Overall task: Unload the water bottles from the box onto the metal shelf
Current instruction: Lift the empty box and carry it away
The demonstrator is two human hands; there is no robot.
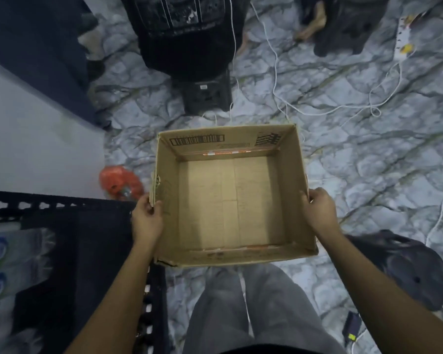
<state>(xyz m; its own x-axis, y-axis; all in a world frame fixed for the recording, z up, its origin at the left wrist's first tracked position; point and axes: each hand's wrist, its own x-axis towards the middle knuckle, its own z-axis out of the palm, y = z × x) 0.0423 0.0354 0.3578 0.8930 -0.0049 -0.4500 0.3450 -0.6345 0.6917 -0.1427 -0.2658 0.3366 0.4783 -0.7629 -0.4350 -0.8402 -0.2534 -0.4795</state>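
An open cardboard box [296, 180] hangs in front of me over the floor, and nothing lies inside it. My left hand [146, 218] grips its left wall near the torn front corner. My right hand [317, 213] grips the right wall. At the lower left stands the dark metal shelf [62, 200] with its perforated rail. Water bottles [0, 272] with blue labels lie on the shelf, blurred, partly under a black cloth.
A marbled floor spreads all around, crossed by white cables [275, 72]. A black device [205, 90] sits beyond the box. An orange plastic wrapper [118, 181] lies by the shelf. A dark shoe [414, 272] and a phone [352, 328] lie at the right. A white panel [31, 139] stands left.
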